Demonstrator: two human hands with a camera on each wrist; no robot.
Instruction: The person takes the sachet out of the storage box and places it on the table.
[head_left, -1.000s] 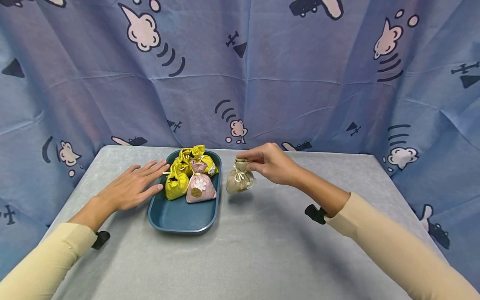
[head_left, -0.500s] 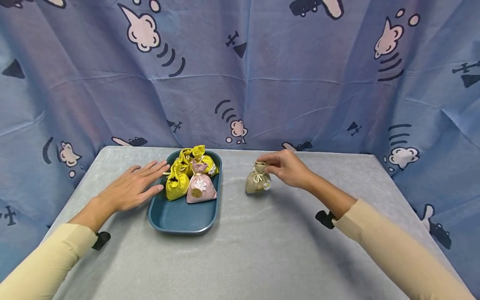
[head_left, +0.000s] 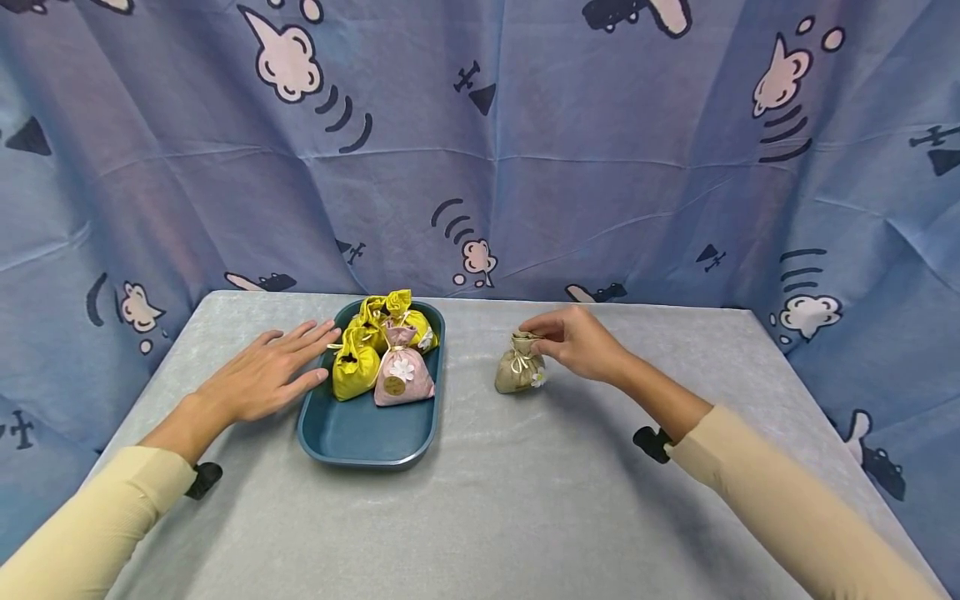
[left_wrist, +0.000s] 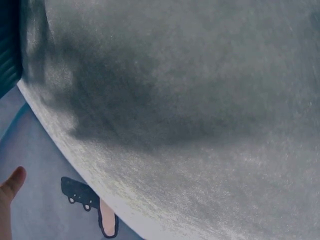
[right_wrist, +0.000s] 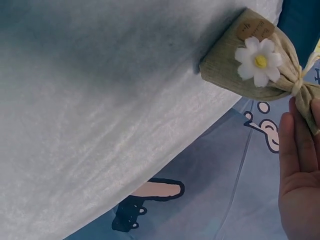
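My right hand pinches the gathered neck of a greenish-beige drawstring sachet, which stands upright with its base at the table right of the tray. In the right wrist view the sachet shows a white flower and a round tag, with the fingers at its tied neck. My left hand lies with straight, spread fingers at the left rim of the blue tray. Inside the tray, a pink sachet leans in front of several yellow sachets. Only a fingertip shows in the left wrist view.
A grey cloth-covered table extends around the tray and sachet. Behind its far edge hangs a blue patterned curtain. The tray's front half shows its bare floor.
My right hand has carried the beige sachet rightward, away from the tray, and then lowered it to the table. The left hand and tray have stayed in place.
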